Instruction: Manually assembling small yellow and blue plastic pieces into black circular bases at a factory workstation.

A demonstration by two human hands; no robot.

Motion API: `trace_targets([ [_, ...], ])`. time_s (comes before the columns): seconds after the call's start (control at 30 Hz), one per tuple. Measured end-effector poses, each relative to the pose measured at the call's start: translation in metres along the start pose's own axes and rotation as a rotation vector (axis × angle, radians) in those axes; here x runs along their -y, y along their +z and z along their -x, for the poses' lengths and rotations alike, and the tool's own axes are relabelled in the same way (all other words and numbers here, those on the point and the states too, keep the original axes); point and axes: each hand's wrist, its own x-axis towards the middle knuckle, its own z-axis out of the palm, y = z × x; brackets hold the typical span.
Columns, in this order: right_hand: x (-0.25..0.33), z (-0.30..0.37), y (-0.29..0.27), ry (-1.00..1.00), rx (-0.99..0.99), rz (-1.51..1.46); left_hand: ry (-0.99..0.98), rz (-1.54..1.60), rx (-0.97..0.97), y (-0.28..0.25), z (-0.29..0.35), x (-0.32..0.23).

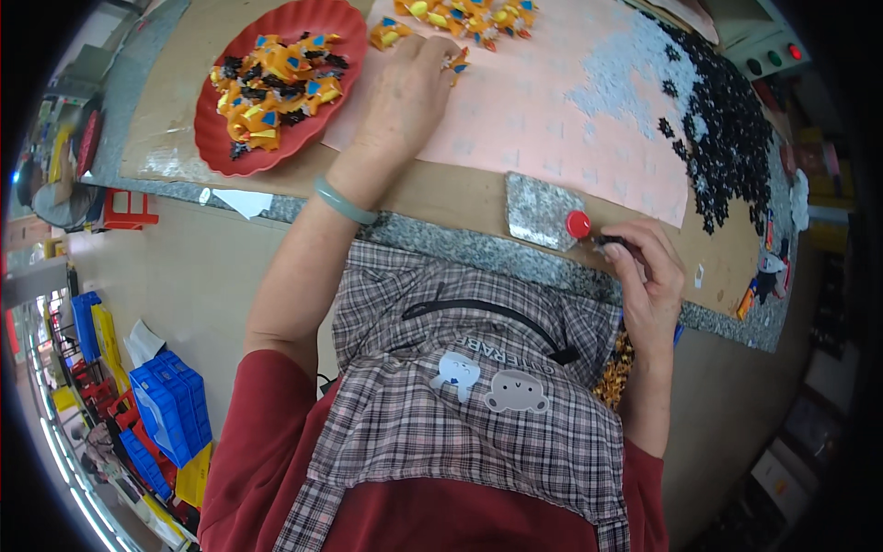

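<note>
My left hand [409,97], a green bangle [343,201] on its wrist, reaches over the pink sheet [515,120]. Its curled fingers close on a small orange figure piece [457,66], partly hidden by them. More orange pieces with yellow and blue patches [460,17] lie just beyond. Near the table's front edge, my right hand [651,271] pinches a small black piece [607,242] between thumb and finger. Beside those fingertips is a round red cap [578,224], at the edge of a grey speckled patch [535,210].
A red scalloped plate [210,129] to the left holds orange and black pieces. Black star-like pieces [736,138] and pale ones [625,74] spread at the right. Small tubes [756,287] lie by the right edge. Blue crates [170,405] stand on the floor at left.
</note>
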Motion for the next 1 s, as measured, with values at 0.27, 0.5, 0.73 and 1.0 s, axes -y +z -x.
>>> trace_targets([
  [0.27, 0.001, -0.005, 0.007, -0.08, 0.039, 0.131, -0.149, 0.401, 0.104, -0.005, 0.011, -0.005],
  [0.5, -0.001, -0.008, 0.01, -0.095, 0.067, 0.189, -0.376, 1.103, 0.194, -0.026, 0.032, -0.022],
  [0.73, 0.002, -0.011, 0.01, -0.12, 0.117, 0.239, -0.594, 1.297, 0.244, -0.043, 0.045, -0.05],
  [1.0, -0.001, -0.01, 0.008, -0.134, 0.102, 0.215, -0.596, 1.481, 0.417, -0.039, 0.056, -0.066],
])
